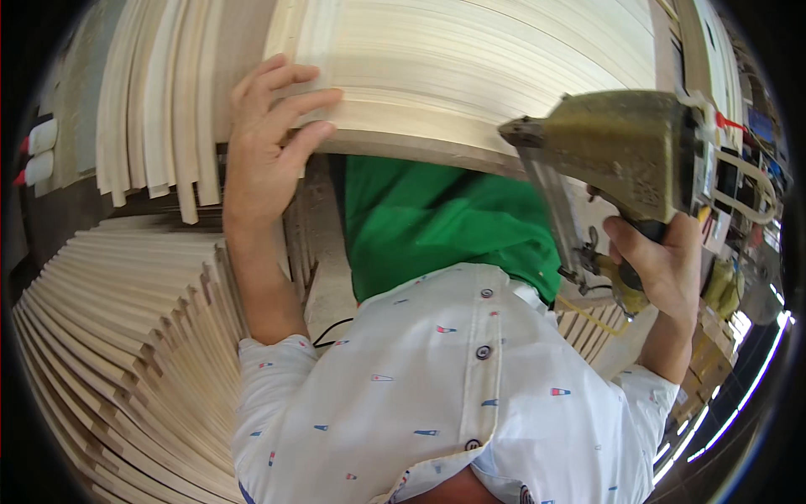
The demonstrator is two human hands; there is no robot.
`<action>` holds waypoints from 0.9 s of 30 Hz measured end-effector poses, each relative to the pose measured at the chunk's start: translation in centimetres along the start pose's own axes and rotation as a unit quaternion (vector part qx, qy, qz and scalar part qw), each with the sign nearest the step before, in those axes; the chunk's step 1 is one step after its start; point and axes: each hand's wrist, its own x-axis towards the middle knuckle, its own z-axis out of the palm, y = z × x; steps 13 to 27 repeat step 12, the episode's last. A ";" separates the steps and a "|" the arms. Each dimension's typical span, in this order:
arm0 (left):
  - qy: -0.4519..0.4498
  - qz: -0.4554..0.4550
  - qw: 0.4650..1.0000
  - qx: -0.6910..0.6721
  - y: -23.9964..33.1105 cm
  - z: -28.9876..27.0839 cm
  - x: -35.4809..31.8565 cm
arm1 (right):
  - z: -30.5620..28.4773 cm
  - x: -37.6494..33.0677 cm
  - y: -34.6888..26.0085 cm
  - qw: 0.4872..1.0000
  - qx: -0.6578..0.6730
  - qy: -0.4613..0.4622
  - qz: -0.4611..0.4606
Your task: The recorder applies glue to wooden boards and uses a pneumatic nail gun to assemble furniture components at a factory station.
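Note:
My right hand (663, 256) is wrapped round the black handle of a pneumatic nail gun (621, 139) with a worn gold-brown body. The gun's dark nose points left, at the near edge of a row of pale wooden strips (470, 71) laid side by side in front of me. Whether the nose touches the wood I cannot tell. My left hand (273, 126) rests at the left part of these strips, fingers apart and reaching over the wood, thumb near the front edge. Nothing is gripped in it.
Several upright wooden boards (159, 101) stand at the far left. Below them, many stacked slats (101, 311) fan out beside my left arm. A pale hose (747, 181) loops behind the gun. Two white bottle-like objects with red tips (40, 151) sit at the left edge.

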 end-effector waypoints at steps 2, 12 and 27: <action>-0.002 -0.048 0.998 -0.043 0.5 -0.1 0.1 | 0.5 0.2 -0.5 0.996 -0.030 -0.013 -0.085; -0.010 -0.027 1.000 -0.002 -2.0 -0.1 -0.8 | 2.0 0.2 -1.9 0.987 -0.112 -0.044 -0.103; -0.010 -0.027 1.000 -0.002 -2.0 -0.1 -0.8 | 2.0 0.2 -1.9 0.987 -0.112 -0.044 -0.103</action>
